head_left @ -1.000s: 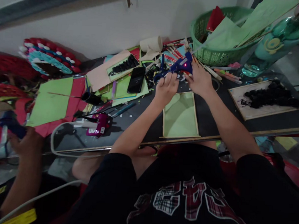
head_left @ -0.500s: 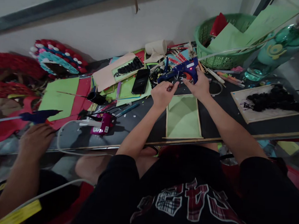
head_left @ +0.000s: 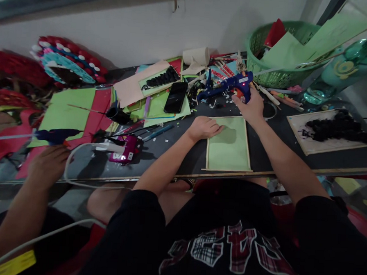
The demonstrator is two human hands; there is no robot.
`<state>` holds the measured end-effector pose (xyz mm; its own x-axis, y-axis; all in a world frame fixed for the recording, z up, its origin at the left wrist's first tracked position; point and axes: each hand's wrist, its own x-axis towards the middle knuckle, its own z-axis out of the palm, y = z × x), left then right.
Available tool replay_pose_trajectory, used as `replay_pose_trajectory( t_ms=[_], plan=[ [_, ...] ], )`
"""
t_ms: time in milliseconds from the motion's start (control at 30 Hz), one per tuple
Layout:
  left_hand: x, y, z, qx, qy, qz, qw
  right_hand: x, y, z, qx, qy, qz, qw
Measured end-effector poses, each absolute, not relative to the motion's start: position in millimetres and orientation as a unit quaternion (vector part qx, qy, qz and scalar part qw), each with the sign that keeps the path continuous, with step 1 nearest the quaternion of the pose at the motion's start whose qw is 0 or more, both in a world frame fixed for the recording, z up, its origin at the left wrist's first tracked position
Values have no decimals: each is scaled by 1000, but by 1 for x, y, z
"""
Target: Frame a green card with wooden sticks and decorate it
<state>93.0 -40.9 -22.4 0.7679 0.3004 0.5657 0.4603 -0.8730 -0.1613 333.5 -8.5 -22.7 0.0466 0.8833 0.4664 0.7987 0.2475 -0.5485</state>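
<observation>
A blue hot glue gun (head_left: 227, 87) with a small red light lies among clutter at the back of the table, nozzle to the left. My right hand (head_left: 252, 105) is around its handle, thumb on the near side. My left hand (head_left: 204, 128) is closed at the upper left of a pale green panel (head_left: 229, 146), fingertips over its surface; whatever may be in those fingers is too small to make out. Thin wooden strips run along the panel's edges, and it lies flat near the table's front edge.
At left, a co-worker's hand (head_left: 48, 165) holds another blue glue gun (head_left: 56, 135). A purple power adapter (head_left: 126, 149), a phone (head_left: 175, 97) and a black cup (head_left: 118, 115) stand between. A green basket (head_left: 274, 78), a bottle (head_left: 331, 75) and a framed panel with black pieces (head_left: 312, 146) are right.
My left hand has come down and toward me, from beside the glue gun's nozzle to the green panel. My right hand stays at the glue gun. The view has shifted slightly.
</observation>
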Motion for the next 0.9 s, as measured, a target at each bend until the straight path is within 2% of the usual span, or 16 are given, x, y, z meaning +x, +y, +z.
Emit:
replay_pose_trajectory(
  t_ms=[133,333,700,900],
  plan=[
    [84,-39,-30,-915,-228,-290,166,335,-9,-16,-683,-643,37,345],
    [88,-38,-34,-903,-232,-321,167,328,0,-31,-690,-643,48,330],
    [91,-40,-32,-903,-254,-320,130,334,-9,-30,-646,-659,35,384],
    [92,-41,-31,-898,-249,-332,148,343,-17,-34,-624,-718,85,296]
  ],
)
